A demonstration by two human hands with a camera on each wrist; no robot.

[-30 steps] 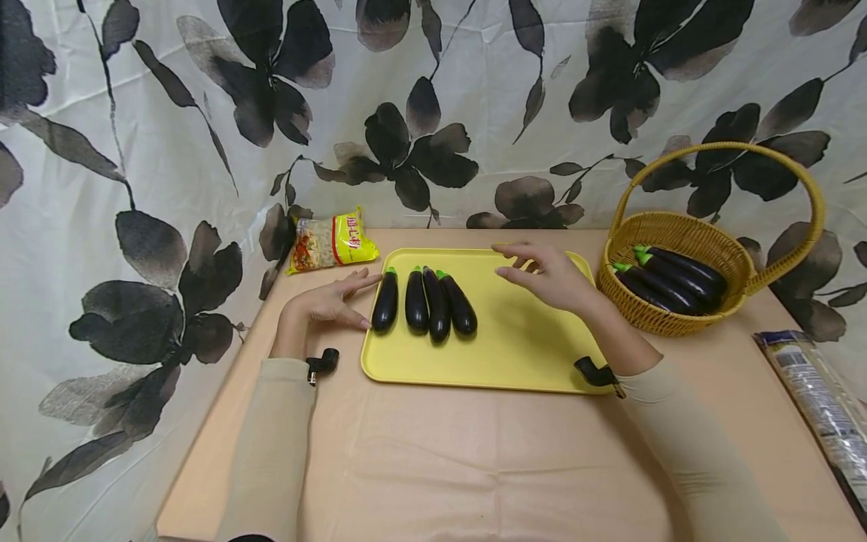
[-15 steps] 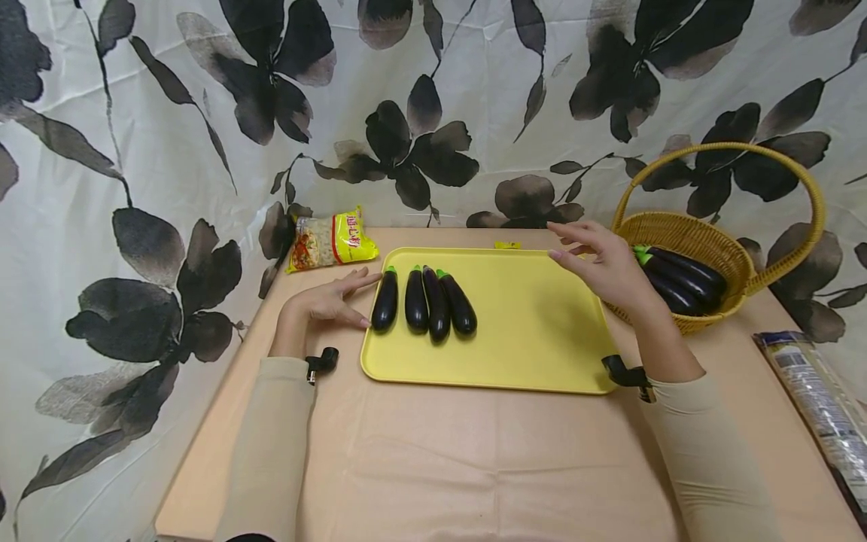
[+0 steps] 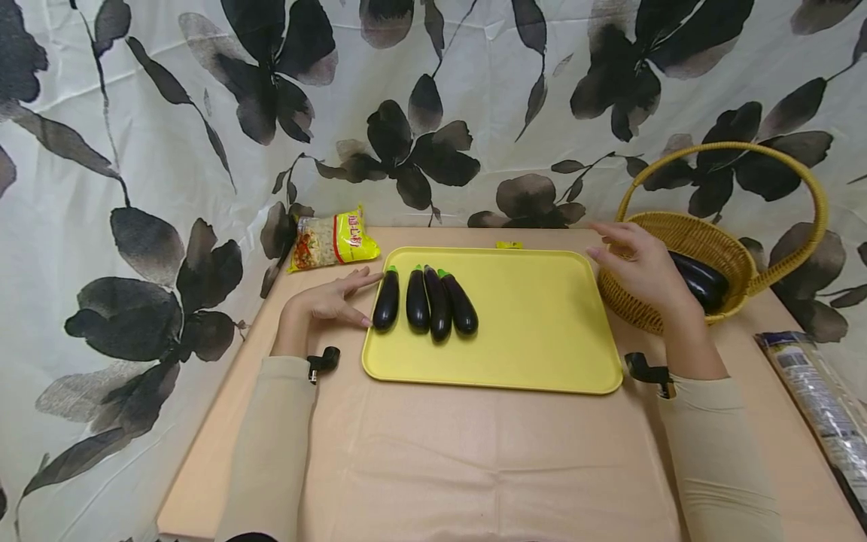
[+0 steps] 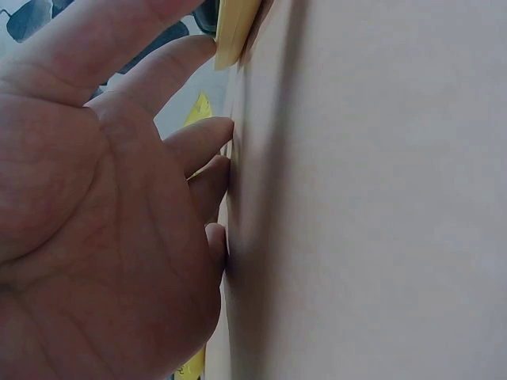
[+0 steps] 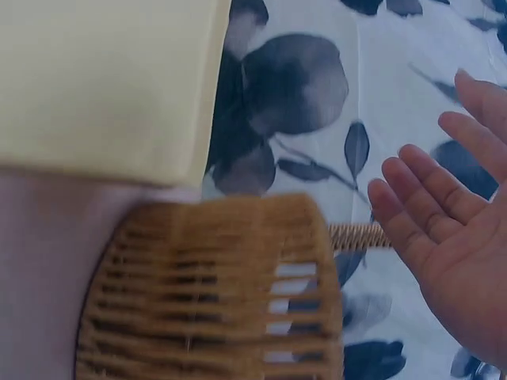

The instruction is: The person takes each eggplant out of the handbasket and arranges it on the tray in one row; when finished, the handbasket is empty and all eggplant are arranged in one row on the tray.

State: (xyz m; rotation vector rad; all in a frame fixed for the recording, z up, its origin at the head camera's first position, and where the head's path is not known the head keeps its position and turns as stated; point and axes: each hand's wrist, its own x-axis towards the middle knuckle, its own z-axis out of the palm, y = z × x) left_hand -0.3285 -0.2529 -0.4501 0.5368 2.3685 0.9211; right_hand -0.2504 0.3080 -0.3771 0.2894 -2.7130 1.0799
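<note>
Several dark purple eggplants [image 3: 439, 305] with green stems lie side by side at the left of a yellow tray [image 3: 535, 339]. My left hand [image 3: 325, 302] rests at the tray's left edge, fingers extended, beside the outermost eggplant. In the left wrist view, the index fingertip meets the tray [image 4: 236, 32]. My right hand [image 3: 643, 271] is held over the left side of a wicker basket [image 3: 626, 307], fingers loosely extended and holding nothing. It partly hides the eggplants inside; one eggplant [image 3: 704, 284] shows. The right wrist view has the open palm [image 5: 467, 245] beside the basket wall [image 5: 198, 293].
A yellow food packet [image 3: 332, 239] lies behind the tray's left corner. A small yellow item [image 3: 509, 245] sits behind the tray. The basket's tall handle [image 3: 809, 196] arches above it. A long plastic package [image 3: 816, 410] lies at the right table edge. A floral cloth hangs behind.
My right hand has moved right from over the tray to over the basket, uncovering the small yellow item and hiding more basket eggplants. My left hand has stayed in place.
</note>
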